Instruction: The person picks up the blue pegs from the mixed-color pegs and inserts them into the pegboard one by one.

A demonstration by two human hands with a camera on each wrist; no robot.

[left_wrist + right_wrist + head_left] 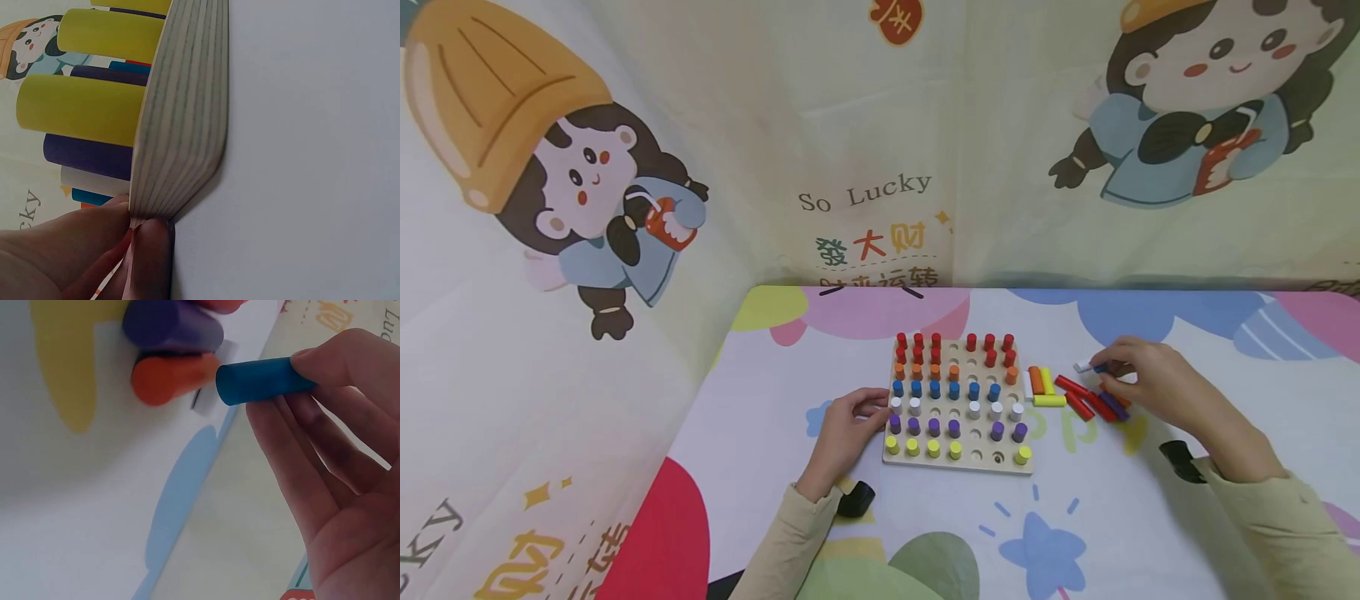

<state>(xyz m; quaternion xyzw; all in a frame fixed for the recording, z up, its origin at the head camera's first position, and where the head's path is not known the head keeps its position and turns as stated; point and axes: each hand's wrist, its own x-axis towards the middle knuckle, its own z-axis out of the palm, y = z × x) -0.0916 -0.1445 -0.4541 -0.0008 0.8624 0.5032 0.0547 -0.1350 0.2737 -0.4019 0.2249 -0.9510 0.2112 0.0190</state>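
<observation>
A wooden pegboard (957,465) lies on the table with rows of red, orange, blue, white, purple and yellow pegs standing in it. Round holes show among them. At its left edge my left hand (847,433) grips the board; in the left wrist view the fingertips (152,240) meet at its corner, beside the yellow pegs (81,109). To the right of the board, my right hand (1150,379) is raised over the loose pegs. It pinches a blue peg (265,381) between thumb and fingers. Just left of these fingertips a white peg (1081,367) shows in the head view.
Loose red pegs (1078,407), a purple peg (172,326) and an orange peg (165,378) lie below the right hand. Nearer the board are yellow pegs (1049,401), another orange peg (1036,380) and a white one (1027,385). A printed cloth (880,125) hangs behind the table.
</observation>
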